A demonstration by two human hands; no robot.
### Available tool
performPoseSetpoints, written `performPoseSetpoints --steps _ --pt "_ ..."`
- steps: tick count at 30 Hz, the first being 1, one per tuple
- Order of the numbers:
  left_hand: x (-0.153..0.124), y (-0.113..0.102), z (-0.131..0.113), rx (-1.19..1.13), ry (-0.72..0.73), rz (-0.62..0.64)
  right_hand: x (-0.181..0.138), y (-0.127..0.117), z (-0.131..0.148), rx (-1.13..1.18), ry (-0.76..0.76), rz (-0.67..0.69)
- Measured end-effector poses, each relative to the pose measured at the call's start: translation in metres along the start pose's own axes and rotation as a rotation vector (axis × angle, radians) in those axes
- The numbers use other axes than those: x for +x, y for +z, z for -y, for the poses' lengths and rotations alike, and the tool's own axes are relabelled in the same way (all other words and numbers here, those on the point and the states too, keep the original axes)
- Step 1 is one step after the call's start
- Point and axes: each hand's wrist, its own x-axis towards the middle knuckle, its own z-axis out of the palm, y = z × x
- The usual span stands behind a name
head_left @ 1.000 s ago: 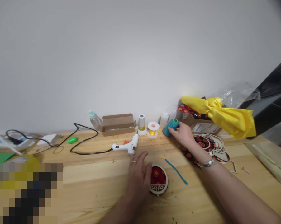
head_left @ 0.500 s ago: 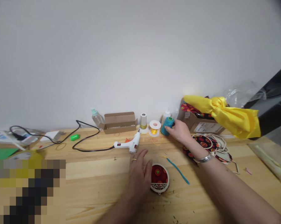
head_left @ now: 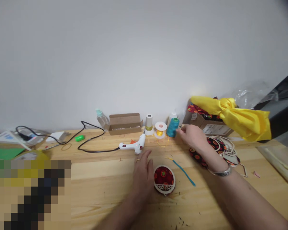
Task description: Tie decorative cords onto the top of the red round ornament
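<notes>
Head view — teal thread cone (head_left: pixel 172 127) upright, R hand (head_left: pixel 193 138) just beside.

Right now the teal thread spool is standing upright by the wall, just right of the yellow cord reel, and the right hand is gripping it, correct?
Not quite. In the head view the right hand is open beside the teal thread spool, not gripping it. The spool does stand upright by the wall, just right of the yellow cord reel.

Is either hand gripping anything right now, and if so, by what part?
Nothing is held. The right hand is open just beside the upright teal thread spool; the left hand lies flat beside the round red ornament.
</notes>
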Motion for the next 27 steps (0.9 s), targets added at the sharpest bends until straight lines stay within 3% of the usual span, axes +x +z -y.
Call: performPoseSetpoints --steps 4,9,17,27 --pt "0.0 -0.002 -0.001 -0.029 -0.033 -0.017 -0.019 -0.012 0.007 -0.018 -0.089 -0.008" --pt "-0.001 -0.003 -0.005 -0.075 -0.055 0.022 -0.042 -0.012 0.004 0.058 -0.23 0.174" --pt "-0.003 0.0 -0.004 -0.113 -0.096 0.07 -0.071 0.001 -0.004 0.015 -0.269 0.34" --pt "-0.004 -0.001 -0.001 -0.201 -0.136 0.059 -0.077 0.024 0.011 -0.09 -0.245 0.263"
